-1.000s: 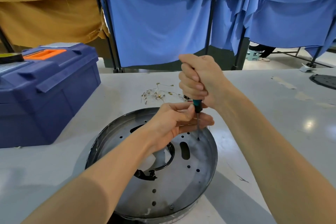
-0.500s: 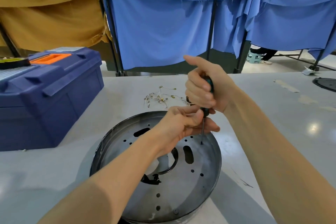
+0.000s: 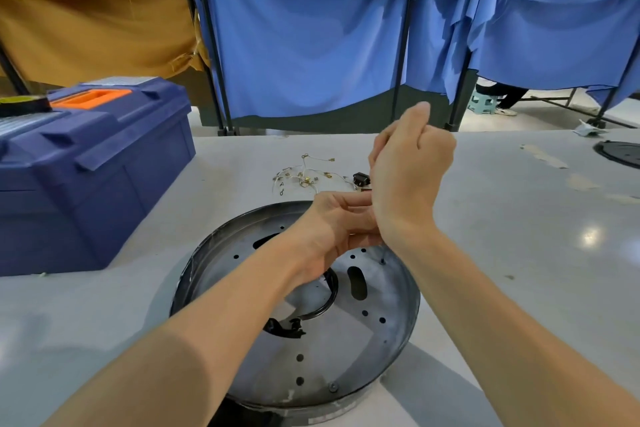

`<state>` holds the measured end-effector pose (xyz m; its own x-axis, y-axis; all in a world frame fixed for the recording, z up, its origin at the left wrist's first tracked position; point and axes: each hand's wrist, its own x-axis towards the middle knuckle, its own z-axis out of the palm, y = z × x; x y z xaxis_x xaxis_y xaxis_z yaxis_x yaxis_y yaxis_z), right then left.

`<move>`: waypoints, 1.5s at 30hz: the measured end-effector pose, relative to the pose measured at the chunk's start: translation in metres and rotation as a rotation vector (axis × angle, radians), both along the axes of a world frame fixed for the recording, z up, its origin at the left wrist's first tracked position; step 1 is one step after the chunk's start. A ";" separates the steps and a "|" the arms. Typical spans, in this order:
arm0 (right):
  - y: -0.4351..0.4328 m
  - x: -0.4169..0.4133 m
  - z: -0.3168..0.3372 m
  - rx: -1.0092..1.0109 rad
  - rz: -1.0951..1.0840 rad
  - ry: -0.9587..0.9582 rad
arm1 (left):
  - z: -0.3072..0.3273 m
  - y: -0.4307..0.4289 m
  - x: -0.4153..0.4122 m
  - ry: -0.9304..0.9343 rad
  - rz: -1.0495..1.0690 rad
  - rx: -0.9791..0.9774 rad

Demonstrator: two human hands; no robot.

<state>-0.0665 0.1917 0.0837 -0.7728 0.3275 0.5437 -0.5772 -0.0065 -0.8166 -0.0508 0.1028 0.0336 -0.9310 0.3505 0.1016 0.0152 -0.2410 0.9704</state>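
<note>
I judge I'm mid screw-work on the round metal base [image 3: 332, 347] at lower centre; my right hand [image 3: 408, 177] and left hand [image 3: 337, 222] hover curled over its far rim, and I cannot tell what they grip, so next the right must come down squarely over the screw [image 3: 382, 261].

A round pan [image 3: 398, 340] is set on the desk [image 3: 519, 236]. Taken from it, a toolbox [image 3: 86, 177] is placed at 10 o'clock and a wire bundle [image 3: 304, 177] at 12, with a switch [image 3: 360, 179] just right of it. The left hand [image 3: 339, 222] and, above it, the right hand [image 3: 408, 170] are held over the rim at 1 o'clock. A disc [image 3: 620, 152] is seen at 2 o'clock, well apart.
</note>
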 end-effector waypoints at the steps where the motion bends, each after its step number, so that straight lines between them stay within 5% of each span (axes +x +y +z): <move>1: 0.003 0.000 0.000 -0.015 0.056 -0.013 | 0.000 0.001 0.001 0.008 -0.001 -0.008; 6: 0.038 -0.015 0.034 0.203 0.891 -0.406 | 0.001 0.002 0.003 -0.033 -0.010 0.046; 9: 0.040 -0.023 0.036 0.177 0.981 -0.358 | 0.001 0.004 0.003 -0.049 -0.025 0.054; 15: 0.016 -0.022 0.025 0.001 0.466 -0.205 | 0.001 0.002 0.001 -0.080 0.006 0.129; 18: 0.003 -0.018 0.016 0.054 -0.012 -0.061 | 0.001 0.006 -0.001 -0.032 0.041 0.021; 20: -0.003 -0.008 0.009 0.042 -0.107 0.012 | 0.001 0.006 -0.001 -0.012 0.041 -0.031; 22: 0.004 -0.008 0.007 0.007 0.077 0.003 | 0.001 0.005 -0.001 -0.011 0.027 -0.023; 26: 0.037 -0.020 0.031 0.128 0.928 -0.402 | 0.001 0.003 0.001 -0.041 -0.006 0.063; 29: 0.044 -0.027 0.033 0.195 1.101 -0.426 | -0.001 0.005 0.000 -0.034 -0.027 0.045; 38: 0.029 -0.014 0.019 -0.128 0.427 -0.235 | -0.001 0.010 0.000 -0.060 0.005 0.097; 42: 0.011 -0.009 0.008 -0.021 0.031 -0.073 | 0.000 0.010 -0.001 -0.036 0.032 0.015; 45: 0.011 -0.011 0.008 0.019 0.219 -0.122 | 0.001 0.006 0.001 -0.041 0.025 0.029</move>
